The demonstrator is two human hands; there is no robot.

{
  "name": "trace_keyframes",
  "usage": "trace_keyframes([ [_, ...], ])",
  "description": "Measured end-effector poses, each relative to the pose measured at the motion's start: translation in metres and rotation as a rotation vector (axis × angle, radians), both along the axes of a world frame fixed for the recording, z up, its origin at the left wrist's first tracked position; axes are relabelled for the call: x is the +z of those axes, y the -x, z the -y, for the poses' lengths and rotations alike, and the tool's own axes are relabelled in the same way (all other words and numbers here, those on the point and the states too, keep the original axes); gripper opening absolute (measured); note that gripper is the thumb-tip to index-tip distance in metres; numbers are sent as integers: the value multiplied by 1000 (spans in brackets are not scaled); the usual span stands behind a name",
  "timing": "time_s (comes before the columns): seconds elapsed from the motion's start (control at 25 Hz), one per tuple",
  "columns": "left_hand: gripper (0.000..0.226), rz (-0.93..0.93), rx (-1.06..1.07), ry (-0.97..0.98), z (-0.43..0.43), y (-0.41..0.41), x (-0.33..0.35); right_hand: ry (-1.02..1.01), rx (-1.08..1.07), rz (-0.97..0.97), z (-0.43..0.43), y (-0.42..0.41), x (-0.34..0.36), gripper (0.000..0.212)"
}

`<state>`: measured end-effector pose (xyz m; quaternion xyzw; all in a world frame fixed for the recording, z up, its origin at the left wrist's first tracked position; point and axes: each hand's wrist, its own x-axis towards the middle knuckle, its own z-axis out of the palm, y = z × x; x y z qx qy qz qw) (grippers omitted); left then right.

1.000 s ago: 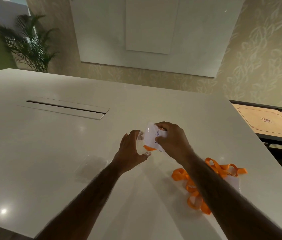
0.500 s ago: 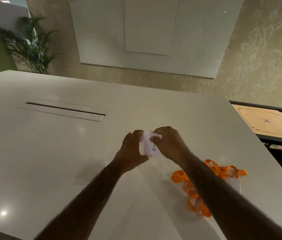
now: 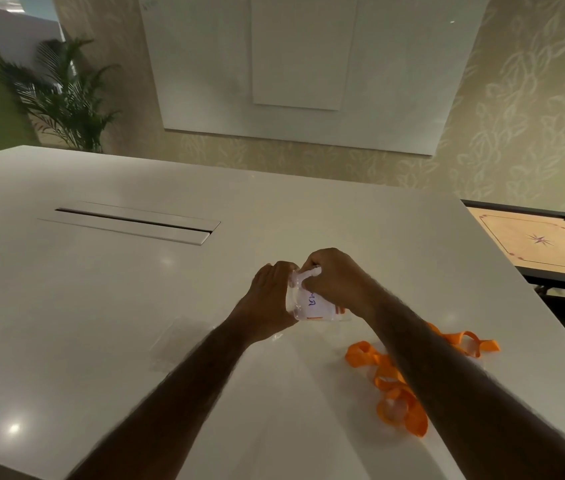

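A clear plastic badge sleeve (image 3: 312, 306) with a white card bearing blue handwriting and orange marks sits between both hands just above the white table (image 3: 101, 306). My left hand (image 3: 269, 299) grips the sleeve's left edge. My right hand (image 3: 336, 280) pinches its top end from the right, fingers curled over it. Part of the sleeve is hidden by my fingers.
Orange lanyards (image 3: 395, 382) lie tangled on the table under my right forearm. Another clear plastic sleeve (image 3: 177, 344) lies flat to the left of my left forearm. A cable slot lid (image 3: 132, 223) is set into the table farther back. A carrom board (image 3: 537, 240) stands beyond the right edge.
Both hands have turned the sleeve and brought it slightly lower and nearer. The card's writing now faces me lower down, and my right hand has shifted to the sleeve's top.
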<state>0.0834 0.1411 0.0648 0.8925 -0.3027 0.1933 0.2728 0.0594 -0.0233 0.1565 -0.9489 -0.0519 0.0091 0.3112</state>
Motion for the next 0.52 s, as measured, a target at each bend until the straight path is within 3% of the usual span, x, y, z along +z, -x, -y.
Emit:
trace_keyframes([
  [0.12,57,6,-33,27,2,-2,0,30,-1,36,-1,-4,1,14],
  [0.24,62,-44,-56,34,6,-5,3,-79,-47,73,-2,-3,2,19],
  [0.44,88,-154,-76,-8,11,-7,7,-485,-80,-95,5,0,3,12],
  [0.52,87,-202,-92,45,11,-6,6,-695,-78,-196,7,4,3,10],
])
